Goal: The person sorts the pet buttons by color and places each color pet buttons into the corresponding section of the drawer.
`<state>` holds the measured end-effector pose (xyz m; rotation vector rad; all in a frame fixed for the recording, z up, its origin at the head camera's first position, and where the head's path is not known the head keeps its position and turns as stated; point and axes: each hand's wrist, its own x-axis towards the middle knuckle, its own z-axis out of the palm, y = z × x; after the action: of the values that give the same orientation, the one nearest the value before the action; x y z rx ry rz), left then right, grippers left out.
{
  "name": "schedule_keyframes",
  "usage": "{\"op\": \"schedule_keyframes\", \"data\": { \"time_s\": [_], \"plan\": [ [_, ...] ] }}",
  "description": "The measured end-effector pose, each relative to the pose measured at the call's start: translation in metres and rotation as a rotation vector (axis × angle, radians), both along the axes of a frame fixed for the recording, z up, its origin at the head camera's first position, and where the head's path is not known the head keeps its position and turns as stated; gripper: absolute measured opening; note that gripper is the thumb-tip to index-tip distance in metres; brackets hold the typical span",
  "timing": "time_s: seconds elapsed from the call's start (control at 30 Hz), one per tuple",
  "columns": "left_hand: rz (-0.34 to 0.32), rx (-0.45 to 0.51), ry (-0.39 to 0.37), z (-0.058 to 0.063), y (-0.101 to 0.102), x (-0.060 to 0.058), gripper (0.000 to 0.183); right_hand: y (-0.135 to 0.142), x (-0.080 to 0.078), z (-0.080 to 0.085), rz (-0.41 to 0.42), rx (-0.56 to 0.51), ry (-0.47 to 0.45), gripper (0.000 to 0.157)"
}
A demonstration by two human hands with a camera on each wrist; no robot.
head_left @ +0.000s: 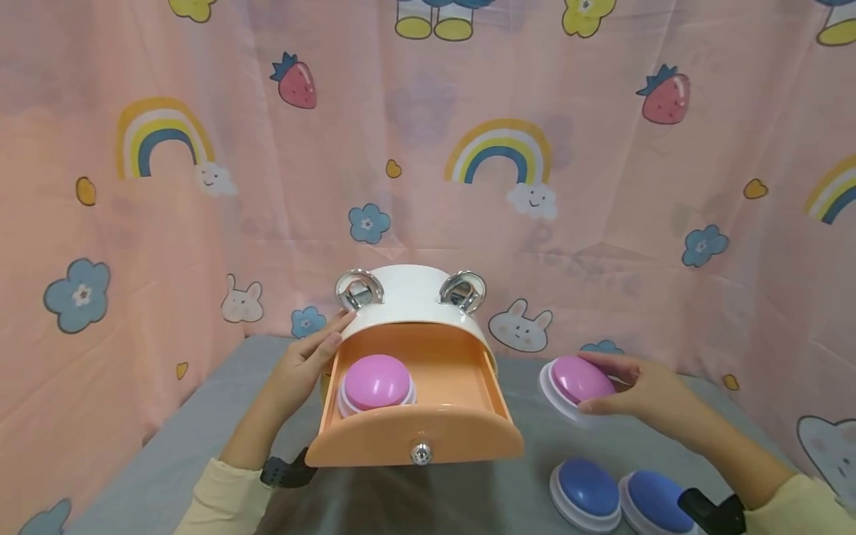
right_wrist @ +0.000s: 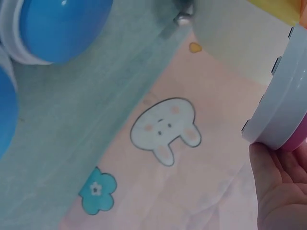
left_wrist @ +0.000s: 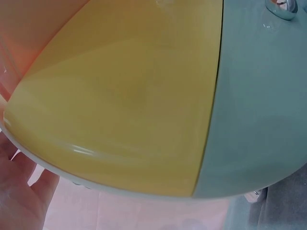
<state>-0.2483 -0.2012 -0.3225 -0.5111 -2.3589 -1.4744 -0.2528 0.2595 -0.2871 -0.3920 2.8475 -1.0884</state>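
My right hand [head_left: 645, 394] grips a pink dome button [head_left: 580, 379] with a white base, thumb and fingers at its side. In the right wrist view its white base [right_wrist: 280, 91] is tilted up, with small dark feet underneath. My left hand [head_left: 301, 371] rests against the left side of a rounded cabinet [head_left: 411, 293] with a white top, fingers along its edge. The cabinet's orange drawer [head_left: 361, 438] is pulled out and holds another pink dome button [head_left: 377, 380] on its left side. The left wrist view shows the cabinet's yellow panel [left_wrist: 124, 105] above the left fingers.
Two blue dome buttons [head_left: 588, 487] with white bases sit close together on the grey table [head_left: 207, 416], front right. Silver rings [head_left: 463, 291] stand on the cabinet's top corners. A pink patterned curtain [head_left: 602, 186] hangs behind the table.
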Motion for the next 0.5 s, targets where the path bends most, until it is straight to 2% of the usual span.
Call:
{"op": "schedule_keyframes", "data": {
  "time_s": [0.17, 0.5],
  "plan": [
    [-0.002, 0.001, 0.008, 0.001, 0.000, 0.002, 0.045, -0.012, 0.004, 0.005, 0.005, 0.015, 0.010, 0.083],
    [0.011, -0.006, -0.002, 0.002, 0.001, 0.003, 0.045, -0.032, 0.018, 0.012, 0.004, -0.041, 0.008, 0.090]
  ]
}}
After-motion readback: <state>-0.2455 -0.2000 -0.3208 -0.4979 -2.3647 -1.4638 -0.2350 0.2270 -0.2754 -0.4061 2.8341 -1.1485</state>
